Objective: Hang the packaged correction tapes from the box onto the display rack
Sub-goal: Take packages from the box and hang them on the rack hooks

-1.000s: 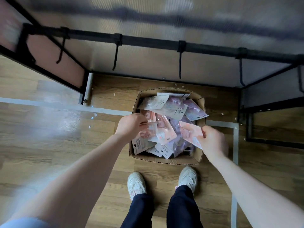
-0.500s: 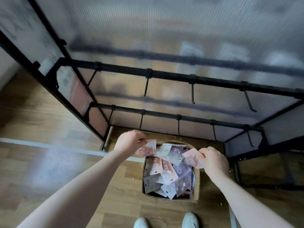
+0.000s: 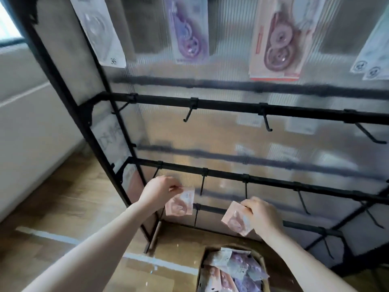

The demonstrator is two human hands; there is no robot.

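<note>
My left hand pinches the top edge of a pink packaged correction tape, held up in front of the rack's lower bar. My right hand grips a second pink packaged tape below the same bar. The cardboard box stands on the floor at the bottom, holding several pink and purple packs. The black display rack has empty hooks on its middle and lower bars. Packs hang in the top row: white, purple, pink.
The rack's black side post slants down the left. A white wall lies beyond it. Wooden floor with a white tape line spreads under my left arm. More white packs hang at the top right.
Both hands have lifted out of the box, each with a pink pack, up to the rack's lower bar. My view has tilted up from the box to the rack.
</note>
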